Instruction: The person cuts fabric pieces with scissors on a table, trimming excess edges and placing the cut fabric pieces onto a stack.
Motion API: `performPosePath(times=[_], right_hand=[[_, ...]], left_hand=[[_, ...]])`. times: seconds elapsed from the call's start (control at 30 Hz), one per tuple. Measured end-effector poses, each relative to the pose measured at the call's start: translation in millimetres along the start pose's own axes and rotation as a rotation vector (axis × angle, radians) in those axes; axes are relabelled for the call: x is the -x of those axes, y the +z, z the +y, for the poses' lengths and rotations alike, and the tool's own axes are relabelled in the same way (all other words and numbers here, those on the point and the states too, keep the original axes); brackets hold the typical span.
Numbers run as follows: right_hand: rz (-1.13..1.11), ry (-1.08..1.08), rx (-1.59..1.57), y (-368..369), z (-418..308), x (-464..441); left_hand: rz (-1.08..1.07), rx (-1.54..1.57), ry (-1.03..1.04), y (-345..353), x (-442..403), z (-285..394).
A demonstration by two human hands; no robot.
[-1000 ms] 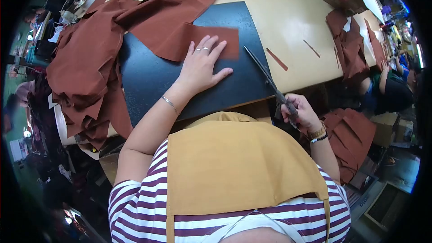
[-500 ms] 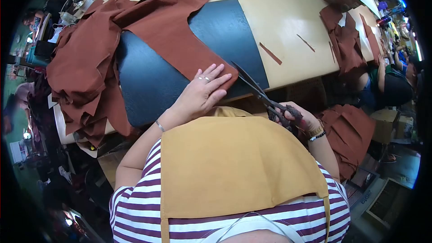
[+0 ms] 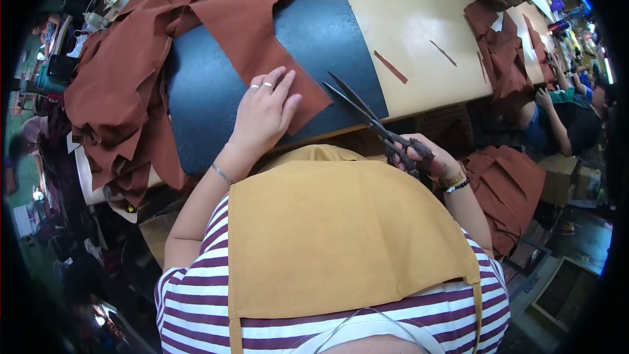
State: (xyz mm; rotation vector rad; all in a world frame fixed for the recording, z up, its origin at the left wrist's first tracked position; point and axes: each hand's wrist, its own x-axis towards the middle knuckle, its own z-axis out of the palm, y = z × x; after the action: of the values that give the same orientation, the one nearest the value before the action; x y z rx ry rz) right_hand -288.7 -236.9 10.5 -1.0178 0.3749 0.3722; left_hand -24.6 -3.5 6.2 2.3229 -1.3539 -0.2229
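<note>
A rust-brown fabric piece [image 3: 252,29] stretches across the dark board [image 3: 334,33], its squared end close to the table's front edge. My left hand [image 3: 265,108] rests flat on that end with the fingers out, two rings showing. In my right hand [image 3: 429,157] is a pair of dark scissors [image 3: 367,115], fingers wrapped round the cloth-bound handles. The scissor blades are parted, and their tips point up and left, just right of the fabric's corner and apart from it.
A heap of the same brown fabric [image 3: 118,98] hangs over the table's left side. Thin fabric strips [image 3: 391,67] lie on the pale table [image 3: 419,19]. More brown pieces [image 3: 504,190] are stacked at my right, near a cardboard box [image 3: 560,174]. Another person [image 3: 563,115] sits at far right.
My left hand has shifted left and now lies flatter on the fabric. The fabric's end has moved left, away from the scissors, and lies flat. The scissor blades have opened wider.
</note>
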Motion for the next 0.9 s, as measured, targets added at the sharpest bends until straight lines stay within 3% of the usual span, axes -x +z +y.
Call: performPosePath(times=[0.03,0.13,0.17,0.27,0.37,0.47,0.57,0.77,0.9], right_hand=[[0.002,-0.003,0.014,-0.7,0.9,-3.0],[-0.003,-0.010,0.041,-0.7,0.6,-9.3],[-0.009,-0.010,0.037,0.6,-1.3,-10.3],[-0.001,-0.008,0.006,3.8,-4.1,-9.2],[0.018,-0.008,0.007,2.3,-2.3,-8.4],[0.013,-0.005,-0.009,1.5,-2.1,-8.8],[0.019,0.010,-0.047,3.0,-4.8,-8.4],[0.002,0.014,0.005,6.0,-12.0,-16.1],[-0.020,-0.002,0.166,5.5,-17.7,-25.4]], left_hand=[[-0.074,0.069,-0.041,-3.8,-3.4,-0.1],[0.053,-0.167,0.084,-19.7,-12.0,-8.1],[0.249,-0.348,0.149,-20.1,-13.3,-10.3],[0.277,-0.442,0.049,-12.1,-11.2,-14.9],[-0.008,-0.266,-0.119,-21.1,-11.8,-8.5],[-0.092,-0.217,-0.202,-24.3,-15.3,-3.6],[0.162,-0.390,0.013,-15.6,-11.9,-12.3],[0.018,-0.394,-0.059,-12.4,-5.4,-5.8],[0.041,-0.393,-0.028,-6.1,1.5,-8.6]])
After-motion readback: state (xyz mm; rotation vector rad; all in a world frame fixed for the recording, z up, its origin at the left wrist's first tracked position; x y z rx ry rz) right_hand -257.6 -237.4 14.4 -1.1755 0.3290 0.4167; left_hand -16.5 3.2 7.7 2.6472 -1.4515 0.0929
